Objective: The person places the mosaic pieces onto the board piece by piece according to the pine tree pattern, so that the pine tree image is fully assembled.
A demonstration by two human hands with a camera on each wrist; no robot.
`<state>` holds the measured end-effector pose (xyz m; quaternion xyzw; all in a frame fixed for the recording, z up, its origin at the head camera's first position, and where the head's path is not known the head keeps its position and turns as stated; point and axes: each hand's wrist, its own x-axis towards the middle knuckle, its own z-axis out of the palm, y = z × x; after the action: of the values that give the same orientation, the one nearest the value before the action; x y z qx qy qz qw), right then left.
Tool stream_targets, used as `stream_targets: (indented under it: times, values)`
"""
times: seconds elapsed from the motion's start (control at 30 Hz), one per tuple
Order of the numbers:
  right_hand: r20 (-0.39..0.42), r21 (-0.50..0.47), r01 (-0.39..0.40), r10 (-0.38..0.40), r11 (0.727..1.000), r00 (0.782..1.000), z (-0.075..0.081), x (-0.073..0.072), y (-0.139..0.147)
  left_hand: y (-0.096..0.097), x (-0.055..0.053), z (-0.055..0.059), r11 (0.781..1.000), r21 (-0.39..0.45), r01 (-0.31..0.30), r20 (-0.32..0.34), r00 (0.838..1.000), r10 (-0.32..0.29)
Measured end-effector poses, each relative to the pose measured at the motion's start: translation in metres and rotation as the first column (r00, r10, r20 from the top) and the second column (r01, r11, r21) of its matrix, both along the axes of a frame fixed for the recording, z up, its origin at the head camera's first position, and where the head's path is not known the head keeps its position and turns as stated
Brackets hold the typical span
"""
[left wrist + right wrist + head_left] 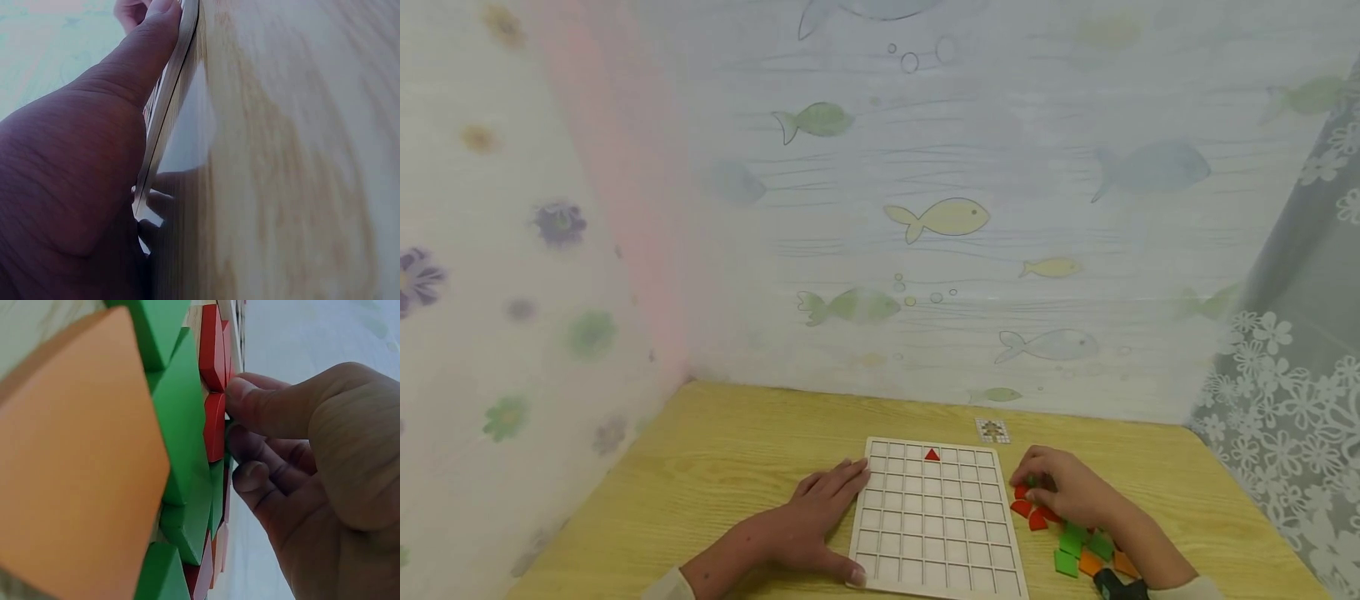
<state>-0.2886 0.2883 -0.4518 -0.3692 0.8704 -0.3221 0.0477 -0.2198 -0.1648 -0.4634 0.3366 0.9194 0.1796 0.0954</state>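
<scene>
A pale wooden board (936,517) with a grid of square cells lies on the table, a red triangle (932,455) in its top row. My left hand (808,517) rests along the board's left side, fingers fairly straight at the edge and thumb at the lower left corner. Right of the board, my right hand (1067,483) reaches into a pile of coloured pieces with bent fingers. Its thumb (240,394) is right at the red pieces (214,350). A bit of green shows under the fingers; I cannot tell whether they pinch a piece.
Several green pieces (1066,562) and orange pieces (1090,564) lie near the right wrist, beside a black object (1120,586) at that wrist. A small patterned card (992,431) lies beyond the board's top right corner. A fish-printed curtain (925,250) hangs behind the wooden table (737,442).
</scene>
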Motion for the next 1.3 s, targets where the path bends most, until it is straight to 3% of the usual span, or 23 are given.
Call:
stream_targets:
  times: [0.17, 0.43, 0.6, 0.77, 1.3]
  values:
    - [0.015, 0.021, 0.023, -0.023, 1.000, 1.000, -0.001, 0.001, 0.000, 0.001, 0.000, 0.000, 1.000, -0.003, -0.004, 0.007, 1.000, 0.004]
    - [0.070, -0.038, 0.071, -0.068, 0.997, 0.995, 0.003, 0.004, -0.003, 0.001, 0.000, 0.001, 1.000, -0.003, -0.006, 0.008, 1.000, 0.006]
    - [0.023, -0.035, 0.121, -0.120, 0.992, 0.993, 0.004, 0.005, -0.007, 0.001, 0.000, 0.000, 1.000, -0.004, -0.003, 0.004, 1.000, 0.003]
    - [-0.041, -0.069, 0.099, -0.102, 0.993, 0.994, 0.008, 0.007, -0.015, 0.000, -0.001, -0.001, 1.000, 0.002, 0.003, 0.008, 1.000, -0.003]
    - [-0.076, -0.062, 0.229, -0.234, 0.971, 0.969, 0.006, -0.005, -0.056, -0.003, -0.012, -0.005, 0.999, 0.029, 0.026, 0.017, 1.000, -0.026]
